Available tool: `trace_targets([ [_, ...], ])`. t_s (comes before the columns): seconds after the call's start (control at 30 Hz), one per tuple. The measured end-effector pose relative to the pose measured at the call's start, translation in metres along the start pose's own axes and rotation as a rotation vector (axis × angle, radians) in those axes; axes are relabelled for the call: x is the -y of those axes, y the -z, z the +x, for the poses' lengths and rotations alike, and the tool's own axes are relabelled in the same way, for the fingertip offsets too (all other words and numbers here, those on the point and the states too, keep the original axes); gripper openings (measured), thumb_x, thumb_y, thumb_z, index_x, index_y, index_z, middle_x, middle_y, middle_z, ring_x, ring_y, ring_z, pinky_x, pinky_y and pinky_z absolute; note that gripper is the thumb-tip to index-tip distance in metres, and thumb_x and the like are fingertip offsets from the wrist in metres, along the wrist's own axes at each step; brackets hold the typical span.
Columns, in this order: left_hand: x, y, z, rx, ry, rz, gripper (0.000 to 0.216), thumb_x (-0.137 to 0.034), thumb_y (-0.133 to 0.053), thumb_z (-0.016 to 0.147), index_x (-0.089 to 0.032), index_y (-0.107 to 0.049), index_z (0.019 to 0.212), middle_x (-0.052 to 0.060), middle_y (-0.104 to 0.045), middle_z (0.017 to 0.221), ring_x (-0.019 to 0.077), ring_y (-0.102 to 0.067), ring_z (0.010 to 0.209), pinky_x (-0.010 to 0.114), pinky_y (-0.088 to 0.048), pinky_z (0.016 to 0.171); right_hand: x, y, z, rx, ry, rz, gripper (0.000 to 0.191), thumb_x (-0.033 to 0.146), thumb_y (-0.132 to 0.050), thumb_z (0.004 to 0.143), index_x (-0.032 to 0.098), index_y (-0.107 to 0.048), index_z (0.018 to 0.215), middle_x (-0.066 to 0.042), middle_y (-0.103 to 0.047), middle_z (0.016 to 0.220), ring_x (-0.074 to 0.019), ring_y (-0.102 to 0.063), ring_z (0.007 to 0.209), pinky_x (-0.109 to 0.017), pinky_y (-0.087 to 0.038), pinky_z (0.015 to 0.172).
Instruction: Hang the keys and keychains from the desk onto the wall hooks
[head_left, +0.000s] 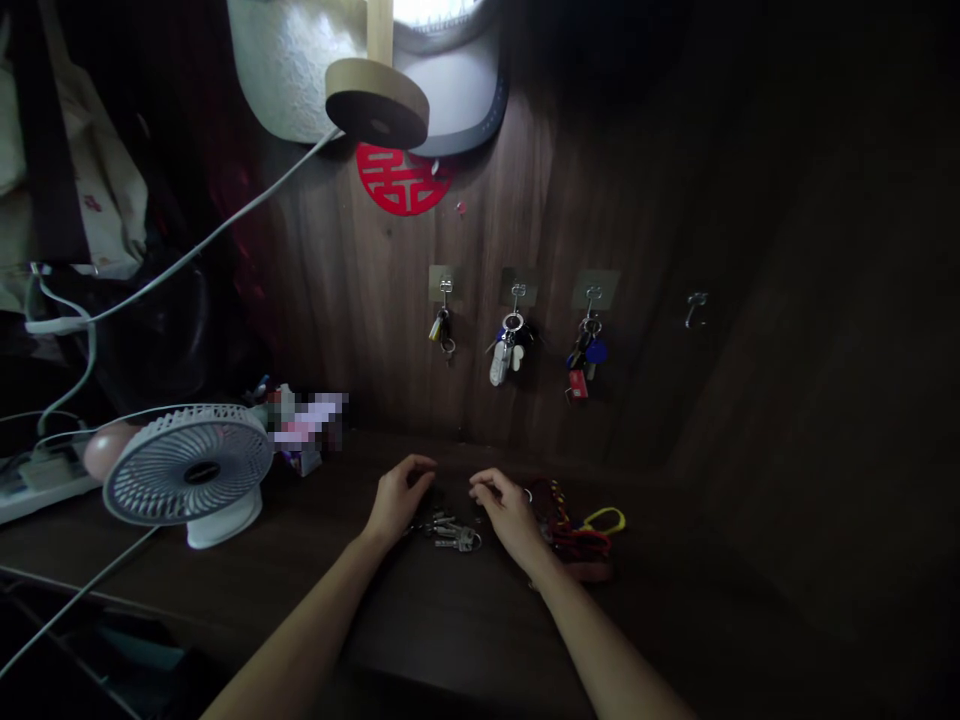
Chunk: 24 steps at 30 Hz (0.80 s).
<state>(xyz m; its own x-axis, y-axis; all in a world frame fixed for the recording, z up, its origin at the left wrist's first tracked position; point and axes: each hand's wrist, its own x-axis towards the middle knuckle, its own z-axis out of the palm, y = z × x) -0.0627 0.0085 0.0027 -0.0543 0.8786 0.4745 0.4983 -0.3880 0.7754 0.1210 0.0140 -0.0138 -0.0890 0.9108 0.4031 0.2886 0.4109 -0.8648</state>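
My left hand (399, 500) hovers over the dark shelf, with its fingers loosely curved and a gap between thumb and fingers; nothing shows in it. A bunch of silver keys (457, 536) on a ring lies between my wrists, close to both hands. Opposite it, my right hand (506, 508) is half curled, fingers apart, with nothing visible in its grasp. Beside the right wrist lies a heap of red straps or cords (585, 545), with a yellow loop (606, 519) and a black-and-yellow cord (559, 498). Dim light hides small details under the hands.
Key bunches hang from wall hooks: a small set (442, 330), a middle set (508, 350) and one with blue and red tags (585, 355). Another hook (696, 308) is farther right. A white fan (199, 470) stands left. A lamp (377, 103) and caps (450, 95) are above.
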Motion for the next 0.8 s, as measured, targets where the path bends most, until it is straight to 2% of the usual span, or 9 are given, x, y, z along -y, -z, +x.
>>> trace_targets([
  [0.3,0.002,0.001,-0.006,0.178,-0.171,0.118,0.018,-0.021,-0.053,0.079,-0.024,-0.064,0.094,0.001,-0.069,0.097,0.018,-0.062,0.092,0.03,-0.047,0.085,-0.001,0.011,0.008,-0.24,-0.127,0.299,0.026,0.042,-0.056,0.069,0.019,-0.059,0.079,-0.003,-0.065,0.068,-0.0145,-0.058,0.06,-0.026,-0.045,0.054],
  [0.53,0.009,0.001,-0.007,0.291,-0.227,0.225,0.021,-0.02,-0.054,0.079,-0.023,-0.063,0.098,0.003,-0.068,0.101,0.0195,-0.06,0.097,0.032,-0.044,0.089,-0.001,0.021,0.01,-0.327,-0.148,0.221,0.025,0.041,-0.053,0.069,0.019,-0.058,0.079,-0.004,-0.065,0.071,-0.0152,-0.058,0.062,-0.027,-0.044,0.056],
  [0.6,0.01,0.001,-0.006,0.295,-0.231,0.251,0.021,-0.02,-0.053,0.08,-0.022,-0.063,0.098,0.003,-0.067,0.102,0.0193,-0.059,0.098,0.032,-0.043,0.089,0.0,0.024,0.009,-0.28,-0.1,0.095,0.023,0.039,-0.052,0.071,0.019,-0.059,0.079,-0.004,-0.065,0.073,-0.0165,-0.059,0.066,-0.029,-0.044,0.061],
  [0.7,0.011,0.003,-0.006,0.289,-0.223,0.297,0.02,-0.017,-0.051,0.08,-0.022,-0.063,0.095,0.003,-0.067,0.101,0.019,-0.059,0.097,0.032,-0.043,0.088,0.003,0.031,0.005,-0.098,0.008,-0.204,0.016,0.034,-0.053,0.073,0.021,-0.062,0.078,-0.002,-0.064,0.073,-0.0176,-0.058,0.071,-0.031,-0.042,0.068],
  [0.8,0.011,0.005,-0.006,0.25,-0.187,0.344,0.02,-0.017,-0.049,0.081,-0.023,-0.063,0.094,0.003,-0.067,0.099,0.0188,-0.059,0.095,0.031,-0.043,0.086,0.003,0.037,0.0,0.059,0.079,-0.477,0.008,0.029,-0.061,0.068,0.023,-0.064,0.073,0.0,-0.064,0.078,-0.0179,-0.055,0.075,-0.031,-0.04,0.071],
])
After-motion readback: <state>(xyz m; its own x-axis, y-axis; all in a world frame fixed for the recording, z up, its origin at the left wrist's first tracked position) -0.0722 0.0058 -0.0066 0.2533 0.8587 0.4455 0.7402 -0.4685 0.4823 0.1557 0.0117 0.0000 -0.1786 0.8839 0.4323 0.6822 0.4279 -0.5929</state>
